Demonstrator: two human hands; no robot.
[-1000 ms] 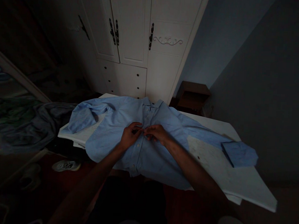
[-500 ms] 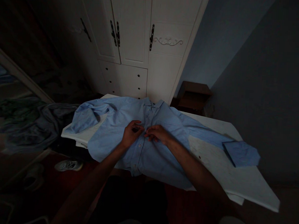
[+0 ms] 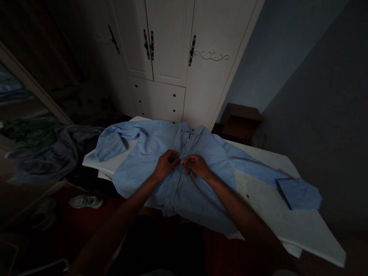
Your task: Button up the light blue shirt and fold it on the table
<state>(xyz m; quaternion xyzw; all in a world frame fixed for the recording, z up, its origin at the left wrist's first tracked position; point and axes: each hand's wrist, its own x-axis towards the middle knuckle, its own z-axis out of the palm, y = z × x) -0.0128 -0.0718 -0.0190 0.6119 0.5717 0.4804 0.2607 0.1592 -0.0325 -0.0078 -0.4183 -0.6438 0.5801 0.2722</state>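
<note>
So there's a light blue button-up shirt [image 3: 150, 136] lying front side up across a white table [image 3: 266, 202], collar [image 3: 199, 130] at the far edge and hem down by the person's legs. My guess is it's turned that way so the button strip runs straight toward the person and both hands can get at it without crossing.

The left hand [image 3: 166, 165] and right hand [image 3: 197, 166] meet at the middle of that strip, almost touching. Fingers on both look pinched on the strip, with a tiny pale spot between them that's probably a button, though it's too dark to swear to it. Fingertips only makes sense to me, since a full fist would just bunch the cloth. Below them, another button [image 3: 175, 180] sits in plain view.

Sleeves: the left-side one [image 3: 109, 145] is bent back on itself at the table's end, while the right-side one stretches out to a wide cuff [image 3: 303, 195]. Having both out to the sides leaves the front uncovered, and I'd say the table's support helps it lie fairly flat.

Further out, there's a heap of clothes [image 3: 64, 149] off to the left, a shoe [image 3: 86, 201] on the red floor [image 3: 107, 214], and a white wardrobe [image 3: 204, 90] behind the table.
</note>
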